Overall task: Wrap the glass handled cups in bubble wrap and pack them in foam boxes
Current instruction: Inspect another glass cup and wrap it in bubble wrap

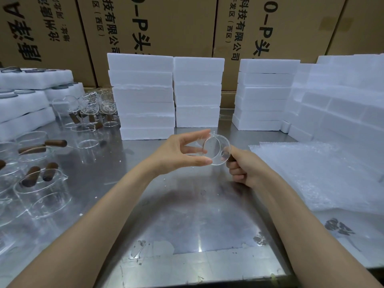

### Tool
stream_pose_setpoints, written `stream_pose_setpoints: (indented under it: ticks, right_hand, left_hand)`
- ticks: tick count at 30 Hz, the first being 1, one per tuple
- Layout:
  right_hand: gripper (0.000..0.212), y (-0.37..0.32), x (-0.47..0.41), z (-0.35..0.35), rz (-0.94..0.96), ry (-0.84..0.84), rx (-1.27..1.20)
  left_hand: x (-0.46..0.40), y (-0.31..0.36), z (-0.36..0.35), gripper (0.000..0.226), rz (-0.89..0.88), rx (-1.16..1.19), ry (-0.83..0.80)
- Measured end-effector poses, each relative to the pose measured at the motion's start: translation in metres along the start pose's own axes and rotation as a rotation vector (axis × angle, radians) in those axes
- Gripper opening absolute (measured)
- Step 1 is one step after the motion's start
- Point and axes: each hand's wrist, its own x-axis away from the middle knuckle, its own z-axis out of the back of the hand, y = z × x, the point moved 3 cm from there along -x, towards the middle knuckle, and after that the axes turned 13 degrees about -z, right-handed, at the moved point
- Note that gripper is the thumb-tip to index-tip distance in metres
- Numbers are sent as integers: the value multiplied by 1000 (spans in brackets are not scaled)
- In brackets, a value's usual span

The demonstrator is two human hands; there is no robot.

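A clear glass cup [217,149] with a brown wooden handle hangs on its side above the middle of the steel table [187,215]. My right hand [243,167] grips the handle in a fist. My left hand [182,150] pinches the cup's rim between thumb and fingertips. A stack of bubble wrap sheets [324,175] lies flat to the right. White foam boxes [145,100] stand stacked behind the cup.
Several more glass cups with wooden handles [41,179] crowd the table's left side. Foam trays [25,104] sit at far left. More foam box stacks [264,94] and a foam pile [340,96] fill the back right. Cardboard cartons [166,28] form a wall behind.
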Motion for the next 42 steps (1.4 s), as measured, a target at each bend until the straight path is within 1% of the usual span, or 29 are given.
stream_pose_setpoints:
  ticks: [2, 5, 7, 10, 13, 15, 18, 20, 23, 25, 27, 29, 30, 31, 33, 34, 36, 38, 39, 41, 42]
  right_hand:
    - [53, 0, 0, 0, -2, 9, -4]
    - [59, 0, 1, -1, 3, 27, 9]
    - [58, 1, 1, -2, 8, 45, 15]
    - [54, 1, 3, -4, 28, 96, 27]
    - [48, 0, 6, -8, 49, 144, 17]
    - [51, 0, 9, -10, 64, 168, 32]
    - [40, -1, 12, -16, 99, 188, 79]
    - [38, -2, 14, -19, 112, 199, 103]
    - [37, -3, 14, -23, 105, 217, 125]
    - [38, -3, 14, -23, 100, 231, 107]
    - [39, -2, 12, -22, 117, 251, 74]
    - [42, -2, 12, -20, 167, 288, 58]
    - [44, -3, 11, -20, 208, 315, 76]
    - [46, -3, 11, -19, 259, 350, 113]
    - [49, -5, 11, -19, 386, 442, 214]
    - [48, -6, 12, -19, 450, 480, 272]
    - [38, -6, 13, -24, 538, 517, 452]
    - [23, -3, 11, -31, 568, 502, 676]
    - [17, -2, 10, -34, 572, 491, 770]
    - [16, 0, 10, -39, 587, 495, 905]
    - [19, 1, 10, -40, 589, 508, 945]
  left_hand:
    - [0, 2, -4, 76, -20, -100, 35]
    - [0, 3, -10, 68, -59, -228, 83]
    - [1, 2, -14, 67, -87, -301, 130]
    - [3, 0, -23, 66, -113, -388, 234]
    - [3, -3, -32, 64, -91, -420, 368]
    - [1, -5, -35, 59, -41, -378, 444]
    - [-1, -9, -38, 48, 19, -200, 529]
    - [-2, -10, -38, 38, 33, -93, 581]
    - [-4, -14, -35, 20, 68, 5, 640]
    - [-5, -14, -35, 16, 88, 33, 622]
    - [-6, -14, -35, 19, 112, 70, 579]
    - [-7, -13, -34, 21, 156, 174, 520]
    - [-7, -13, -33, 26, 191, 240, 494]
    - [-7, -14, -32, 34, 237, 277, 466]
    - [-6, -17, -31, 57, 343, 250, 386]
    - [-5, -19, -30, 60, 385, 227, 356]
    - [-3, -23, -25, 46, 411, 200, 365]
    - [-2, -25, -18, 35, 393, 171, 424]
    - [-2, -26, -15, 33, 371, 134, 422]
    - [-2, -25, -14, 27, 307, 56, 357]
    - [-2, -24, -14, 28, 281, 45, 322]
